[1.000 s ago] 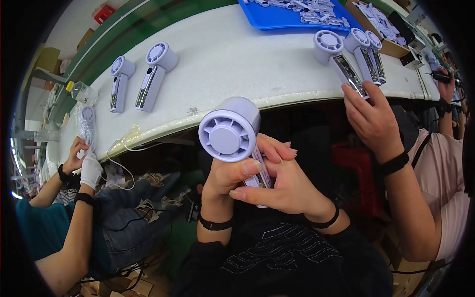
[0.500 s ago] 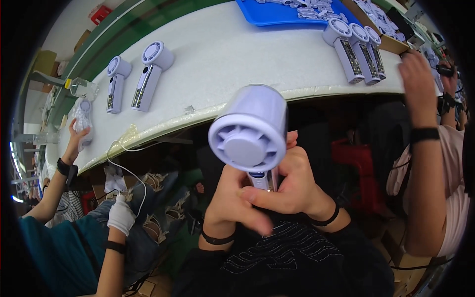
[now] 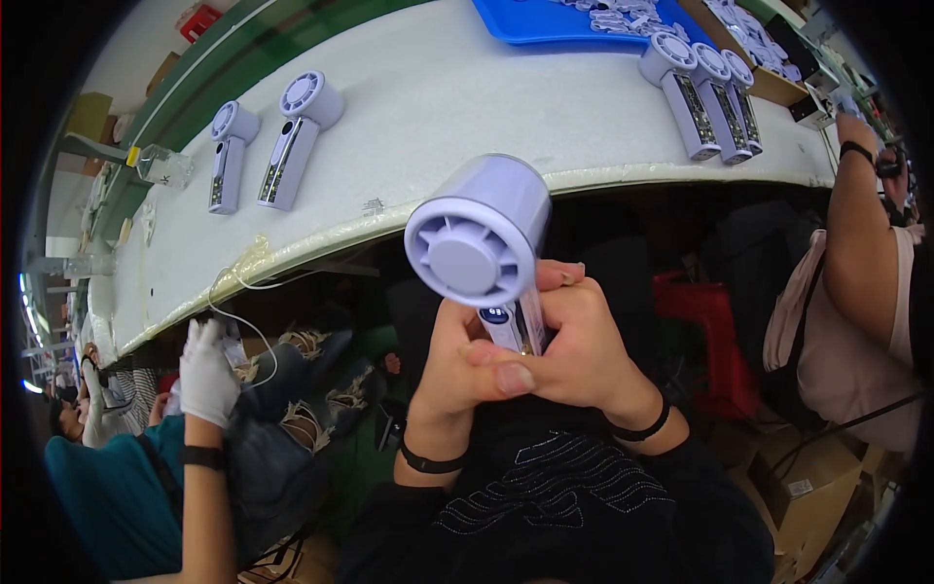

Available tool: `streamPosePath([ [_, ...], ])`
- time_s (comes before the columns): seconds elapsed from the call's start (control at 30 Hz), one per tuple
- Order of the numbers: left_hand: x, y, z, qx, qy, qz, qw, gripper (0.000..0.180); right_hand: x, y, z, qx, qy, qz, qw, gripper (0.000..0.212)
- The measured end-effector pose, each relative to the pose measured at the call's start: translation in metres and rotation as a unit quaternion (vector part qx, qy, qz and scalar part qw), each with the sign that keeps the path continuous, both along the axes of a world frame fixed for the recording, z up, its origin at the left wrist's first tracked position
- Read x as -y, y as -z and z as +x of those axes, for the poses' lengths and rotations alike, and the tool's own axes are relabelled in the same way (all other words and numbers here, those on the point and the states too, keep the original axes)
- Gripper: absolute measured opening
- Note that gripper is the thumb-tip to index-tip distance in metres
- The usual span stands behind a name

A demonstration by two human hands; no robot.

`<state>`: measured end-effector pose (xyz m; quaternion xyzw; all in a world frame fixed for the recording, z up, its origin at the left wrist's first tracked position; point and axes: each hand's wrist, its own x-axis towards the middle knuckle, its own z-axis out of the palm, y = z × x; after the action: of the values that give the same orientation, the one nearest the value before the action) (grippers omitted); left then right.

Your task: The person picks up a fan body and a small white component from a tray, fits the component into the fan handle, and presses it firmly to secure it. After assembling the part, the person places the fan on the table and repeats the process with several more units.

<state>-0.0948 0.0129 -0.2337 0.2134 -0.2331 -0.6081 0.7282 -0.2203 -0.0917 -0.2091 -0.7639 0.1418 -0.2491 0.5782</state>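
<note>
Handheld fan (image 3: 494, 229) is up in the air before the workbench's near edge; on my remote view its round vented face turns toward the camera and slightly lower left, and its handle (image 3: 507, 333) slants down and a little right between the palms. I see a pale lilac drum, spokes around a plain disc, and a small dark display (image 3: 496, 314) with lit marks. The left hand (image 3: 452, 360) and right hand (image 3: 584, 341) are both curled closed around the handle. Beyond, I have the white-topped workbench (image 3: 409, 117), two similar fans (image 3: 298, 136) at left, three more (image 3: 688, 102) at right, a blue tray (image 3: 520, 34) of pale parts, and a co-worker's white-gloved hand (image 3: 207, 380).
</note>
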Motion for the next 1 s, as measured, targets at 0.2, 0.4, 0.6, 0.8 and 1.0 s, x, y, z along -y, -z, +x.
streamPosePath([
  [0.2, 0.009, 0.002, 0.021, 0.042, 0.002, 0.037, 0.998, 0.101, 0.002, -0.021, 0.002, -0.088, -0.02, 0.09, 0.992, 0.041],
  [0.4, 0.013, 0.004, 0.021, 0.134, -0.128, 0.043, 0.982, 0.081, -0.008, -0.02, 0.004, -0.081, 0.029, 0.126, 0.988, 0.029],
  [0.6, 0.01, 0.008, 0.007, 0.101, -0.147, 0.011, 0.984, 0.074, -0.01, -0.015, -0.001, -0.005, 0.023, 0.007, 1.0, 0.038],
  [0.8, 0.011, 0.023, 0.008, 0.048, -0.129, -0.079, 0.987, 0.068, -0.008, -0.007, -0.001, 0.049, -0.006, -0.04, 0.998, 0.039],
  [1.0, 0.014, 0.014, 0.012, 0.086, -0.153, 0.039, 0.984, 0.071, 0.003, -0.015, 0.0, -0.042, -0.008, 0.051, 0.998, 0.039],
])
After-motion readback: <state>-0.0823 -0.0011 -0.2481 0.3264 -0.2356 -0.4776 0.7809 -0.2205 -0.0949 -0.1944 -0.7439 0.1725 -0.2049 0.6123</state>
